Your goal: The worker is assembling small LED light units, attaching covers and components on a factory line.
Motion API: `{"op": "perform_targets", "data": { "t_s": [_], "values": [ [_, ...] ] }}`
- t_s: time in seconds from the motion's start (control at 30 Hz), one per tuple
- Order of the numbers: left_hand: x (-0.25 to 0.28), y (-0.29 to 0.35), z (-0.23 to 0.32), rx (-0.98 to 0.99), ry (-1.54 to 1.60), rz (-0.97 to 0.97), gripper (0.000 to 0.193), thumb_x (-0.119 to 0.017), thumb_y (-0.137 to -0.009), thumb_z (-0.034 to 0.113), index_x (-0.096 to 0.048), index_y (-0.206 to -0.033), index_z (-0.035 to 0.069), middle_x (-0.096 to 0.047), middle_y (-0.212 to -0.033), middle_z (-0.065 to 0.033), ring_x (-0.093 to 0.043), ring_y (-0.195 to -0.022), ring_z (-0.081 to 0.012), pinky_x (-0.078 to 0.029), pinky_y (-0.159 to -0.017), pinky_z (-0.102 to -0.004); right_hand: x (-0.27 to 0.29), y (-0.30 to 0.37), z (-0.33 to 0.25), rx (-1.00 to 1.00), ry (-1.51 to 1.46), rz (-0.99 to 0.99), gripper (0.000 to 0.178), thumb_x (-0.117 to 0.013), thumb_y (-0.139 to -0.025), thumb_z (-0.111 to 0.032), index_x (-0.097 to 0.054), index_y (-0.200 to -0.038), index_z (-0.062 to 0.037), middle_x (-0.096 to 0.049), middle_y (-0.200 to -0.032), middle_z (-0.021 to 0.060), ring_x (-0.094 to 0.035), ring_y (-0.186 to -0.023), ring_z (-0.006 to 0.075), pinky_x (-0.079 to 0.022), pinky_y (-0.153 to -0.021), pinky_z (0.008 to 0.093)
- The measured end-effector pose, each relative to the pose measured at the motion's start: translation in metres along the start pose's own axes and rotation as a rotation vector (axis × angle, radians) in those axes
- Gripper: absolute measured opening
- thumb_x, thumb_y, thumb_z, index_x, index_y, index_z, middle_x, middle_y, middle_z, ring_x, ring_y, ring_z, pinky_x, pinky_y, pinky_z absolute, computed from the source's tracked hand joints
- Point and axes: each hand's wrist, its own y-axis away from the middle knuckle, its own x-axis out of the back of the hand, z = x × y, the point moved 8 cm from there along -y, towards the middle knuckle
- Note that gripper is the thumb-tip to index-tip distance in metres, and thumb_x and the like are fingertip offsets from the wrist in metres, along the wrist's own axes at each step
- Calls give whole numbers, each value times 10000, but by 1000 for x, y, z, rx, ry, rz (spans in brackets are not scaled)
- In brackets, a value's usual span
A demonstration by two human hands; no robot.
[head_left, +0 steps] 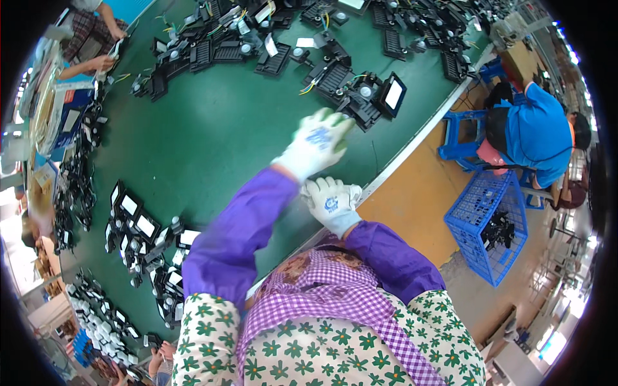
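Observation:
My left hand [317, 143], in a white glove with green-tinted fingertips, reaches out over the green table [212, 128]. Its fingers are partly spread, and I see nothing in them. Just beyond the fingertips lies a black floodlight [362, 106] with a round white sensor dome; I cannot tell whether they touch it. Beside it a lamp with a white front panel [393, 94] stands tilted. My right hand [331, 201], also gloved, rests by the table's near edge with its fingers curled closed. Whatever it may hold is hidden.
Many floodlights with ribbed backs and loose wires [228, 53] cover the table's far side. Another pile [147, 225] lies at the left. Past the table's right edge are a blue crate [486, 225] and a seated person in blue [537, 132]. Other people's hands [103, 62] work at far left.

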Motion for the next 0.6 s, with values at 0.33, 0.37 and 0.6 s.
{"op": "perform_targets", "data": {
  "t_s": [0.33,0.37,0.6],
  "values": [
    [-75,46,16,2,-143,-51,388,-701,-802,274,-622,-1139,99,-563,-1043,-121,-552,-1030,-349,-457,-910,-505,73,60,91,-623,-418,305,214,-696,-777,-200,-624,-927,-66,-633,-836,192,-619,-809,402,-497,-749,499],
    [-77,70,18,-48,-124,27,351,-693,-811,293,-626,-1097,102,-555,-1014,-117,-555,-1012,-347,-454,-898,-506,76,54,98,-629,-327,353,222,-690,-786,-206,-620,-942,-65,-638,-856,192,-621,-826,396,-497,-752,497],
    [-89,142,26,214,41,-23,382,-645,-861,327,-607,-1154,86,-565,-1119,-167,-551,-1073,-363,-449,-923,-494,28,-24,92,-461,92,13,269,-662,-850,-296,-620,-1044,-114,-667,-1005,120,-622,-1010,329,-490,-858,466]
  ]
}}
